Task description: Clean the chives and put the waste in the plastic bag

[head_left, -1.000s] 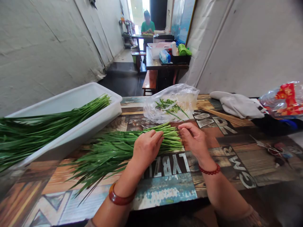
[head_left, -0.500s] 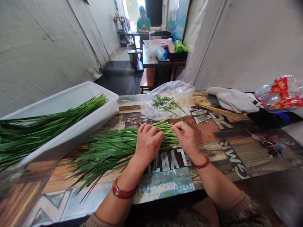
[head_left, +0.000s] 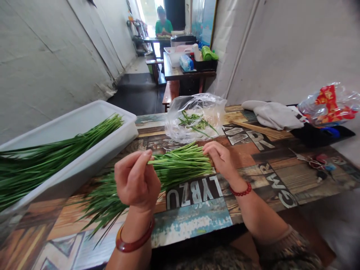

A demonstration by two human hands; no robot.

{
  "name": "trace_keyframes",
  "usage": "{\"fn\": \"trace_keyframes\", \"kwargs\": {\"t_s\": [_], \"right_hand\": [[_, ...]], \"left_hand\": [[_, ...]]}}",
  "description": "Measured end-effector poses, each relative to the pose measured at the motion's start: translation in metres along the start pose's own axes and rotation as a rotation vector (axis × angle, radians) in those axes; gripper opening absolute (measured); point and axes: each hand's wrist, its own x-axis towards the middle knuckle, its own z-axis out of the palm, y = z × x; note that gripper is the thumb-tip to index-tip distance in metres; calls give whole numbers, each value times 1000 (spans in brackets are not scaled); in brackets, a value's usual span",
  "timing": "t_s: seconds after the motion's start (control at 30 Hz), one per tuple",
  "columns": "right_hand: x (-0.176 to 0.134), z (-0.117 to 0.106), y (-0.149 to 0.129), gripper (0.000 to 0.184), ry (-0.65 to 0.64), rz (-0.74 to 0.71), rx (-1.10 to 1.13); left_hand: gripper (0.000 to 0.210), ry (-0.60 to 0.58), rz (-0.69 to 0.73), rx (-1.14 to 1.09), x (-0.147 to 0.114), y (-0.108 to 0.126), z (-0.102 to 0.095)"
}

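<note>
A bunch of garlic chives (head_left: pixel 182 163) lies across the table, pale stem ends to the right and dark leaves fanning left. My left hand (head_left: pixel 137 180), with a brown bangle on its wrist, is closed above the leafy part; a green stalk shows between its thumb and finger. At the stem ends, my right hand (head_left: pixel 218 154) pinches with fingertips against the chives; exactly how many stems it grips is hidden. Behind the bunch sits a clear plastic bag (head_left: pixel 174 125) containing green and pale scraps.
A white tub (head_left: pixel 132 125) with more chives stands at the left. To the right are thin wooden sticks (head_left: pixel 261 129), a grey cloth (head_left: pixel 274 115), red-printed plastic packaging (head_left: pixel 327 105) and keys (head_left: pixel 319 163). A person in green (head_left: pixel 164 27) sits at a far table.
My left hand has moved left along the bunch, away from the stem ends, uncovering the middle. My right hand stays by the ends. The view has shifted slightly.
</note>
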Motion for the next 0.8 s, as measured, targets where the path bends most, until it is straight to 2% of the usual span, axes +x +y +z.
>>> {"fn": "trace_keyframes", "kwargs": {"t_s": [0.07,0.13,0.2,0.27,0.33,0.4,0.47,0.53,0.6,0.67,0.73,0.8], "right_hand": [[0,0,-3,26,-123,-143,-124],[-2,3,-5,41,-261,-232,-268],[-6,8,-3,61,-384,-259,-399],[-10,14,1,71,-451,-246,-496],[-13,22,7,67,-450,-223,-542],[-15,27,12,59,-423,-206,-538],[-13,28,15,57,-404,-202,-495],[-11,26,17,54,-385,-204,-404],[-7,21,20,40,-291,-172,-286],[-4,15,27,24,-82,-83,-200],[-1,6,36,23,164,33,-169],[3,-2,48,27,338,125,-163]], "left_hand": [[28,14,77,25,3,2,-2],[26,-30,109,61,4,3,0],[22,-177,82,102,1,4,6],[22,-409,47,133,-5,7,15],[22,-665,50,142,-14,12,25],[21,-850,68,138,-27,17,35],[22,-940,51,154,-38,19,44],[24,-966,18,181,-47,18,50],[25,-971,-8,193,-52,15,53],[25,-976,-18,190,-54,12,54],[24,-985,-18,186,-55,9,54],[24,-991,-22,181,-55,9,54]]}}
